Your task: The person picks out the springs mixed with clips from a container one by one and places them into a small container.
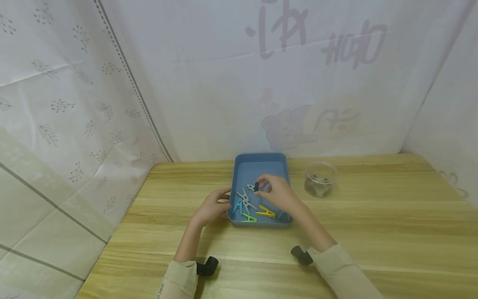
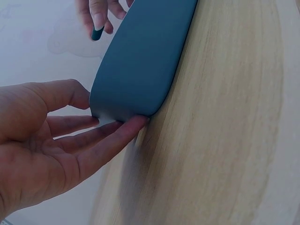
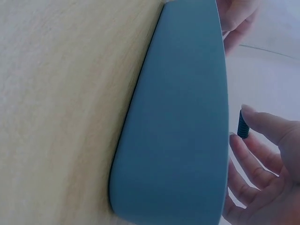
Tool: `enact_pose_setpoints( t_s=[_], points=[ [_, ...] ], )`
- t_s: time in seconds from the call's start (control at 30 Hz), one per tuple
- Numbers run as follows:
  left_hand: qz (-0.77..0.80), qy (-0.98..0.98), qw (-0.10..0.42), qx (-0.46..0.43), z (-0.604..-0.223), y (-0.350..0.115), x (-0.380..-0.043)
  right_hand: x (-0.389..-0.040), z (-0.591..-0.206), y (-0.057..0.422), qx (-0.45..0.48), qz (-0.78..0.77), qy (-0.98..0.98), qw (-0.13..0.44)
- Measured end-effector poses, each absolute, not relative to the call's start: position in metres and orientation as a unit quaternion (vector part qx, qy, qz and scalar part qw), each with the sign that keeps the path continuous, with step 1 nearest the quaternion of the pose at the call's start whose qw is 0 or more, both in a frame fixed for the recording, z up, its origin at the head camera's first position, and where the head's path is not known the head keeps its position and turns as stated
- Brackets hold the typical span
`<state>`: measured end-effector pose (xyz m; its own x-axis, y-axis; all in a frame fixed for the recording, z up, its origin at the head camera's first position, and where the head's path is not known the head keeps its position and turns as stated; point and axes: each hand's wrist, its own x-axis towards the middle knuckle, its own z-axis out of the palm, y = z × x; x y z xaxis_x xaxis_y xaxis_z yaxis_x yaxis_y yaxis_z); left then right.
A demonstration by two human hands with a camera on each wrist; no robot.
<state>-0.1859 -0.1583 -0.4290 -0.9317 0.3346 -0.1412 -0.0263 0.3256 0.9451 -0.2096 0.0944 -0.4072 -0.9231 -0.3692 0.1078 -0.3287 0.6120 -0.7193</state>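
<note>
A blue tray lies on the wooden table with several clothespins in it: a yellow one, a green one, a blue one and grey ones. On the tray's left side, my left hand holds the wall, thumb at the rim and fingers along the outside. Over the tray, my right hand pinches a small black ribbed cylinder between thumb and fingertips. The cylinder stands roughly upright in the head view, and the tray wall hides the clothespins from both wrist views.
A clear round tub with dark contents stands right of the tray. Behind the table hangs a printed white curtain. Black wrist mounts stick out from both sleeves.
</note>
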Motion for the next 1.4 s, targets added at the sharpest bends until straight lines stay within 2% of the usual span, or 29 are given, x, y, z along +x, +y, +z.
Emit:
enact_pose_setpoints(
  t_s=[1.4],
  points=[
    [0.569, 0.804, 0.146, 0.089, -0.431, -0.158, -0.184, -0.194, -0.413, 0.113, -0.159, -0.389, 0.906, -0.037]
  ],
)
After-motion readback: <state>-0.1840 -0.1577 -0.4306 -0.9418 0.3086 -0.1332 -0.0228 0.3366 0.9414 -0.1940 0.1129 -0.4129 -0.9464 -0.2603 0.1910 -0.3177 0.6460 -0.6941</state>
